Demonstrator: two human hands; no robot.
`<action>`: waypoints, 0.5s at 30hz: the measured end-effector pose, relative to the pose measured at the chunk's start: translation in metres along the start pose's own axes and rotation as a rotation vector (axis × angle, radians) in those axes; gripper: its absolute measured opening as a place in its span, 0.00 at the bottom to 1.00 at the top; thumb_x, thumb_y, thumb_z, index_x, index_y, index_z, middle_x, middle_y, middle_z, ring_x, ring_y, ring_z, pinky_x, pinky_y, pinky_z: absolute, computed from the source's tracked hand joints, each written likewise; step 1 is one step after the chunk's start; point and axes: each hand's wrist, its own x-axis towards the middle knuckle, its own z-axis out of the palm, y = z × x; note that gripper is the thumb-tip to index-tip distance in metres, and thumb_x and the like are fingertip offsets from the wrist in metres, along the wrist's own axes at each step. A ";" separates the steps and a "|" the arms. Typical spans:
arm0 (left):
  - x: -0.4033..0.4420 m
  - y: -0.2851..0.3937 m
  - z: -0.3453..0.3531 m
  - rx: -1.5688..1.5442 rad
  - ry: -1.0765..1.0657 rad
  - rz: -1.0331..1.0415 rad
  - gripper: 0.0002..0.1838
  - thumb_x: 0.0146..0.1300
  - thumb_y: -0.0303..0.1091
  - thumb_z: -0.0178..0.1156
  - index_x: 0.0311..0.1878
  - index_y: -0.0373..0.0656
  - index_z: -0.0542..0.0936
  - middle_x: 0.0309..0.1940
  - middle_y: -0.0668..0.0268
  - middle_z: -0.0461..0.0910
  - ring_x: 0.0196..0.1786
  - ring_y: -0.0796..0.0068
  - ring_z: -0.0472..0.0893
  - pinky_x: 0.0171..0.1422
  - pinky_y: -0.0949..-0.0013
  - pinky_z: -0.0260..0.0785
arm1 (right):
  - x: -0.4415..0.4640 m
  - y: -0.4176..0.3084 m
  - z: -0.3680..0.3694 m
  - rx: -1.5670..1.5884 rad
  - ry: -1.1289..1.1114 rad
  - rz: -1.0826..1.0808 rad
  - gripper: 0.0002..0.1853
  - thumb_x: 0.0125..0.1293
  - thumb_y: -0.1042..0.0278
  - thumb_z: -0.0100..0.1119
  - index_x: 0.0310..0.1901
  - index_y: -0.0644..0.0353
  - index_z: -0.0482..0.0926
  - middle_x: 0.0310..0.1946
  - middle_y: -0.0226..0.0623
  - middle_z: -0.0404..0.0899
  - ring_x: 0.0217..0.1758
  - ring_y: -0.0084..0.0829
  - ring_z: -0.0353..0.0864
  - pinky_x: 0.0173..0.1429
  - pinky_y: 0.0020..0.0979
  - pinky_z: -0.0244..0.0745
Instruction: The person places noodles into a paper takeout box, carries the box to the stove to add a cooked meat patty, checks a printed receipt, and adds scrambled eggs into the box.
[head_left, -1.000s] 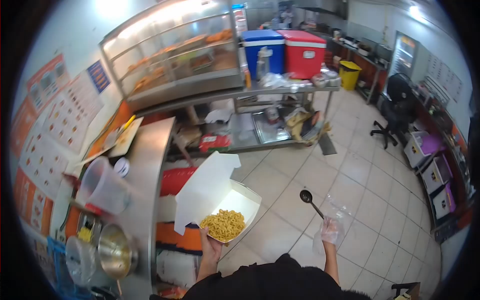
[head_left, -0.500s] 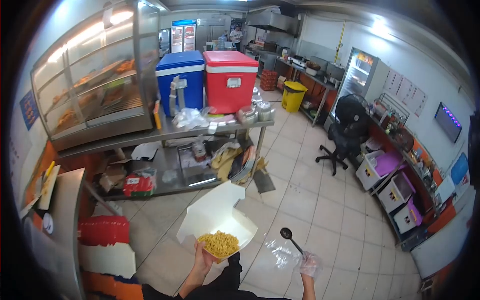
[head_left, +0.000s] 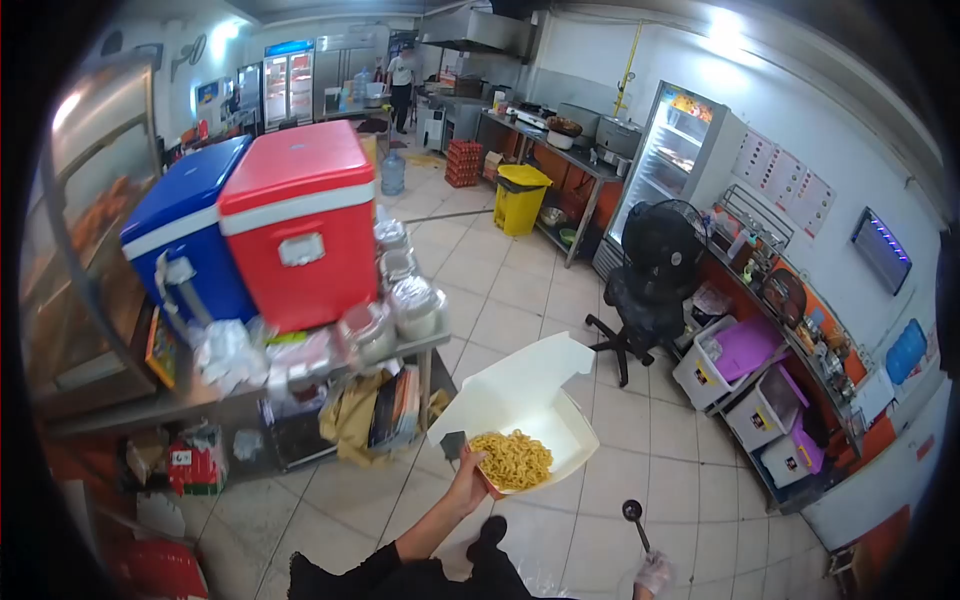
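Observation:
My left hand (head_left: 465, 488) is closed on the lower left side of an open paper takeout box (head_left: 560, 415). Its lid stands raised, and yellow noodles (head_left: 513, 461) lie inside. Down at the lower right, my right hand (head_left: 654, 573) wears a clear plastic glove and grips the handle of a black ladle (head_left: 632, 511). The ladle points upward and away from me, apart from the box. Whether its bowl holds anything is too small to tell.
A red cooler (head_left: 305, 235) and a blue cooler (head_left: 190, 225) stand on a metal table to the left, beside wrapped jars (head_left: 415, 305). A black fan (head_left: 660, 245) stands ahead right, near bins (head_left: 705, 365) under a counter. A person (head_left: 401, 85) stands far back.
My view has moved forward and turned right, so the coolers appear nearer and farther left. The box and ladle travel with my hands; both stay held.

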 end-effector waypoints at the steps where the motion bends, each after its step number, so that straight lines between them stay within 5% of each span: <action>1: 0.032 0.000 0.008 0.003 0.000 0.000 0.26 0.53 0.36 0.50 0.55 0.50 0.54 0.51 0.64 0.61 0.56 0.67 0.64 0.57 0.57 0.59 | 0.014 -0.017 0.003 -0.139 -0.023 0.012 0.09 0.53 0.57 0.49 0.27 0.51 0.75 0.23 0.43 0.74 0.26 0.43 0.73 0.28 0.41 0.66; 3: 0.083 0.004 0.023 -0.017 -0.046 -0.117 0.25 0.53 0.36 0.49 0.55 0.50 0.54 0.51 0.65 0.62 0.55 0.67 0.64 0.58 0.59 0.59 | 0.047 -0.056 0.006 -0.287 -0.071 0.022 0.10 0.55 0.53 0.46 0.29 0.44 0.76 0.24 0.41 0.76 0.28 0.42 0.74 0.29 0.42 0.67; 5: 0.130 0.003 0.025 -0.014 -0.026 -0.151 0.24 0.54 0.35 0.49 0.54 0.49 0.55 0.51 0.64 0.63 0.56 0.67 0.64 0.58 0.61 0.59 | 0.102 -0.124 0.022 -0.235 -0.019 0.068 0.12 0.54 0.58 0.51 0.28 0.58 0.76 0.21 0.46 0.72 0.25 0.44 0.72 0.28 0.39 0.65; 7: 0.173 0.003 0.027 0.086 0.073 -0.108 0.26 0.54 0.42 0.47 0.55 0.41 0.61 0.53 0.61 0.66 0.56 0.65 0.65 0.60 0.58 0.56 | 0.169 -0.172 0.060 -0.134 -0.192 0.133 0.13 0.55 0.57 0.50 0.29 0.59 0.75 0.21 0.45 0.72 0.26 0.43 0.71 0.29 0.39 0.65; 9: 0.211 0.017 0.035 0.126 0.079 -0.077 0.25 0.54 0.42 0.48 0.55 0.42 0.62 0.52 0.61 0.67 0.56 0.65 0.66 0.60 0.59 0.56 | 0.223 -0.247 0.080 0.178 -0.152 -0.004 0.11 0.55 0.58 0.50 0.30 0.57 0.75 0.23 0.44 0.73 0.27 0.43 0.72 0.32 0.39 0.66; 12: 0.258 0.042 0.039 -0.005 0.125 -0.160 0.24 0.56 0.39 0.49 0.55 0.46 0.58 0.48 0.63 0.67 0.52 0.67 0.68 0.54 0.62 0.62 | 0.302 -0.331 0.160 0.142 -0.251 -0.326 0.10 0.54 0.60 0.51 0.33 0.56 0.76 0.28 0.44 0.73 0.32 0.42 0.72 0.36 0.39 0.67; 15: 0.324 0.053 0.033 -0.057 0.114 -0.027 0.23 0.56 0.40 0.47 0.55 0.44 0.60 0.48 0.61 0.68 0.50 0.65 0.70 0.52 0.61 0.64 | 0.381 -0.429 0.215 0.271 -0.287 -0.631 0.13 0.55 0.56 0.49 0.32 0.57 0.76 0.26 0.46 0.73 0.31 0.44 0.73 0.34 0.40 0.66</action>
